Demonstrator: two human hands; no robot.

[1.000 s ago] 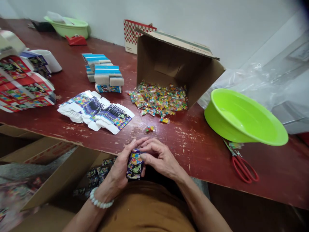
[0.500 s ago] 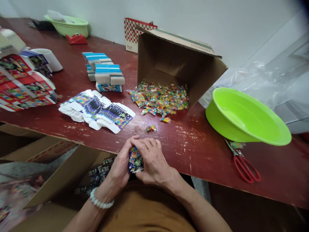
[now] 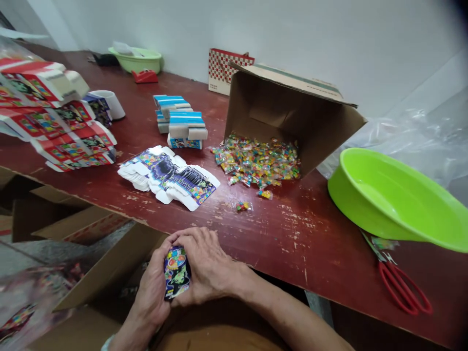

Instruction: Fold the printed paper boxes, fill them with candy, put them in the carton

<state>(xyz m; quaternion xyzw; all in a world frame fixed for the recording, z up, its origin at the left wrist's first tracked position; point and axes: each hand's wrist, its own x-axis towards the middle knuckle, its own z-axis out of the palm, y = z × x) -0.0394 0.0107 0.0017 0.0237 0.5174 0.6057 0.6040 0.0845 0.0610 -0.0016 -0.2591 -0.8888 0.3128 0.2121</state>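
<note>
Both of my hands are closed around a small dark printed candy box [image 3: 177, 274], held upright just off the table's front edge. My left hand [image 3: 151, 282] wraps its left side, while my right hand [image 3: 204, 265] curls over its top and right side. The box's lower end shows between my palms; its top is partly covered by fingers. Beyond my hands, flat unfolded candy boxes [image 3: 171, 175] lie in an overlapping pile on the red table [image 3: 270, 243]. One wrapped candy packet [image 3: 243, 206] sits alone near them.
Wrapped candies [image 3: 261, 163] spill from a tipped cardboard carton [image 3: 292, 109]. At right are a green basin [image 3: 395, 204] and red-handled scissors [image 3: 402, 287]. Blue bundles [image 3: 185, 124] and red bundles [image 3: 73, 141] stand at left. An open carton [image 3: 106, 263] is below the table edge.
My hands and the candy box have moved left and slightly down, towards the open carton. The view has shifted, so the table's things appear further right and lower.
</note>
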